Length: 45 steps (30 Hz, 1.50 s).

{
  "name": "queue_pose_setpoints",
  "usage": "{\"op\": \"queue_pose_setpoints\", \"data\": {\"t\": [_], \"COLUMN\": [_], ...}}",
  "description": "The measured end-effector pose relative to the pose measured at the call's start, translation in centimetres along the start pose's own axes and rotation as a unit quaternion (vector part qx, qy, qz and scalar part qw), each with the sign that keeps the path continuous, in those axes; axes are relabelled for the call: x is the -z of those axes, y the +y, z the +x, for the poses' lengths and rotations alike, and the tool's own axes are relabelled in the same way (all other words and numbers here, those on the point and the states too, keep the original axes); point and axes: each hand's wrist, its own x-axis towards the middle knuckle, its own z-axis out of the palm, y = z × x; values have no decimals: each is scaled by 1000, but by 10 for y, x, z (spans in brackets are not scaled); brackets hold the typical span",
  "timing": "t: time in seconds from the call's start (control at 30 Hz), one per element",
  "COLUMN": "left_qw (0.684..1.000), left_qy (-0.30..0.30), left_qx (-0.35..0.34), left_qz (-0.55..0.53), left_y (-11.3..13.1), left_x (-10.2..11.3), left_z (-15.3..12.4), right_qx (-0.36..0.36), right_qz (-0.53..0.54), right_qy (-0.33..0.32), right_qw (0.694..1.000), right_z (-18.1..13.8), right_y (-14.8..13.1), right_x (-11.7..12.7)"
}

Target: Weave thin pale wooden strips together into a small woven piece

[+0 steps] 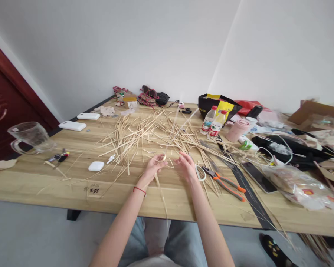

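Note:
My left hand [154, 165] pinches a pale flat plant-fibre strip [161, 193], part of it bent into a small coil at the fingertips. The strip's long tail hangs down past the table's front edge. A short bent end sticks out to the right of these fingers. My right hand [186, 164] is just beside it, fingers apart and slightly curled, with nothing visible in them. Close to its wrist are white-handled scissors [200, 173] and pliers [225, 183] with orange and grey handles. Beyond both hands spreads a loose heap of similar strips [139, 135].
A glass mug [30, 135], white power banks [72, 126] and a white earbud case [96, 166] are on the left. To the right are water bottles [217, 124], a pink cup [237, 130], a phone [258, 178], cables and plastic bags [303, 185].

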Motion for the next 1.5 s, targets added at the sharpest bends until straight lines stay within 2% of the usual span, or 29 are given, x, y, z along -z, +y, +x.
{"op": "queue_pose_setpoints", "data": {"t": [0.1,0.17,0.27,0.4,0.53,0.63,0.7,0.77,0.87,1.0,1.07,1.13,1.27,1.5], "left_qw": [999,999,1000,1000,999,998,997,995,994,996,997,998,998,995], "left_qy": [17,26,23,22,8,19,29,38,37,34,30,24,27,13], "left_qx": [-8,-4,5,11,17,5,-5,-8,2,11,15,22,42,45], "left_qz": [-45,-39,-12,-7,-30,-56,-72,-87,-104,-87,-68,-51,-48,-83], "left_y": [4,4,2,-2,-2,2,4,5,3,-2,-4,-5,-5,-7], "left_x": [0,-1,-3,-5,-6,-5,-3,-1,0,0,-2,-4,-10,-12], "left_z": [1,1,0,-2,-1,0,1,2,3,2,1,-1,-2,-2], "right_qx": [-16,-40,-73,-70,-73,-77,-41,26,114,188,218,236,221,208], "right_qz": [36,-8,-86,-21,36,-38,-127,-217,-336,-471,-493,-487,-444,-401], "right_qy": [-4,-8,-63,-107,-85,-48,-15,32,91,77,50,10,-60,-70], "right_qw": [999,999,992,992,993,995,991,975,931,858,841,841,866,889], "right_z": [0,-1,-4,-6,-6,-4,-2,0,2,0,-3,-6,-11,-15], "right_y": [1,4,10,9,3,2,4,7,14,25,28,30,27,19], "right_x": [1,0,-5,-8,-7,-3,0,4,10,12,7,1,-9,-15]}}
